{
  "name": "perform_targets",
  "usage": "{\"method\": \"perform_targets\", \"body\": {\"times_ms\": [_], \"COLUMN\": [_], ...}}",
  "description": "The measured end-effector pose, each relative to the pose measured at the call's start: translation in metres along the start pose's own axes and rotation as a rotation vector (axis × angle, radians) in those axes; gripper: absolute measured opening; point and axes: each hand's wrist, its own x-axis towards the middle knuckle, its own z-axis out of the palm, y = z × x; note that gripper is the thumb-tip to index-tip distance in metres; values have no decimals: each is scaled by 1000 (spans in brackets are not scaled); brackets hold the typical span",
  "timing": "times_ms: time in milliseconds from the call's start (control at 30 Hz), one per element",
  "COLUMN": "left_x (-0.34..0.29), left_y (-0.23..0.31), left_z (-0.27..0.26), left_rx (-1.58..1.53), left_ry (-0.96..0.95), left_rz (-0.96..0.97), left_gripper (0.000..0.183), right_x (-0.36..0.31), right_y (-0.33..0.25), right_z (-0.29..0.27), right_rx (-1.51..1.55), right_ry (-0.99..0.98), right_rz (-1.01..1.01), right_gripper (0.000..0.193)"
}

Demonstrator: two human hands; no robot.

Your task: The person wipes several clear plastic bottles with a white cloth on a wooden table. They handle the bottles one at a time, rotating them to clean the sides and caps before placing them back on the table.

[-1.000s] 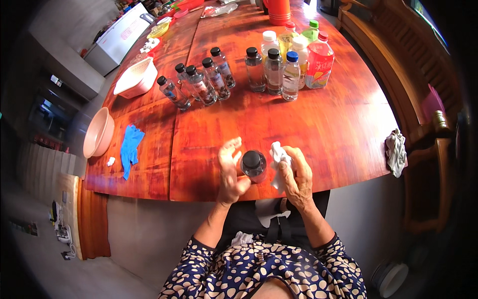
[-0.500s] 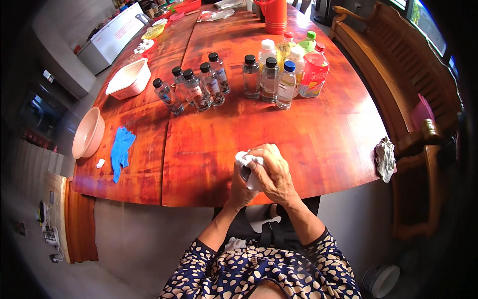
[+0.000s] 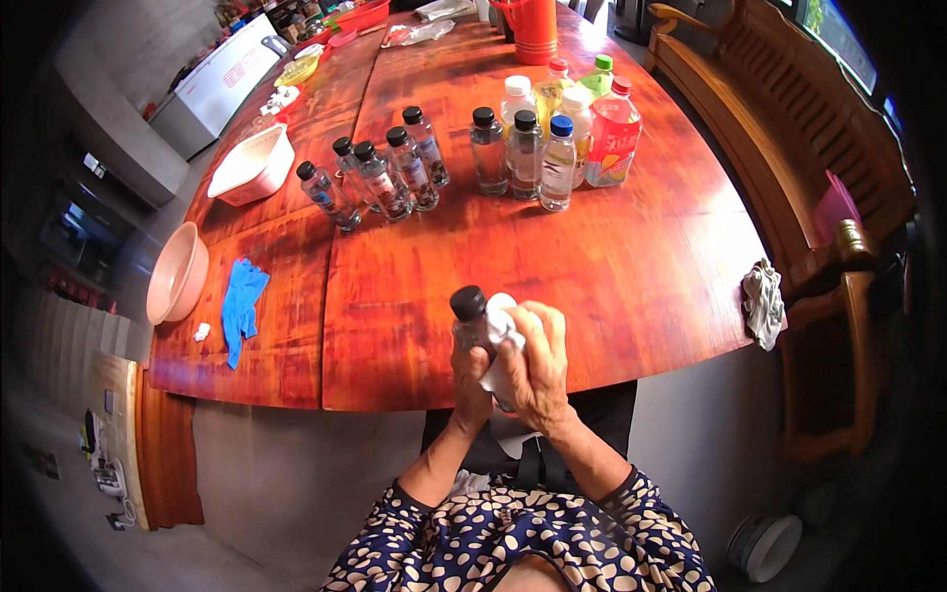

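Note:
Above the table's near edge I hold a clear bottle with a black cap [image 3: 469,302], tilted with its cap pointing away from me. My left hand [image 3: 471,380] is wrapped round the bottle's left side. In my right hand [image 3: 541,370] is a bunched white cloth [image 3: 500,326], pressed against the bottle's right side. The hands and the cloth hide most of the bottle's body. Farther off on the left stand several black-capped clear bottles [image 3: 383,183]. To their right is another group, with a blue-capped bottle [image 3: 558,166] in front and a red-labelled bottle [image 3: 613,136] at its right.
A blue glove [image 3: 243,301] lies on the wooden table [image 3: 414,266], beside a pink basin [image 3: 178,271] and a pale basket [image 3: 253,163]. A grey rag [image 3: 764,304] hangs at the right edge. A red bucket-like container [image 3: 534,35] stands far back; a wooden bench [image 3: 779,128] runs along the right.
The black cap, covered by cloth and fingers before, now shows above my hands. My right hand and the cloth have slid down along the bottle's side.

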Motion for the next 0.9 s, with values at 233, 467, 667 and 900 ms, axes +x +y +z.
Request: {"method": "perform_targets", "body": {"times_ms": [233,467,667,900], "left_x": [-15,-12,-16,-17], "left_y": [0,7,-14,22], "left_z": [11,21,-1,24], "left_rx": [34,180,400,224], "left_ry": [0,79,165,78], "left_rz": [-118,15,11,-9], "left_gripper": [78,83,67,90], "right_x": [36,20,7,9], "right_y": [10,1,-12,-9], "right_z": [-18,-10,-7,-15], "right_rx": [380,217,-71,373], "right_ry": [-239,-74,-67,-48], "right_rz": [254,91,-276,71], "right_gripper": [20,29,35,25]}}
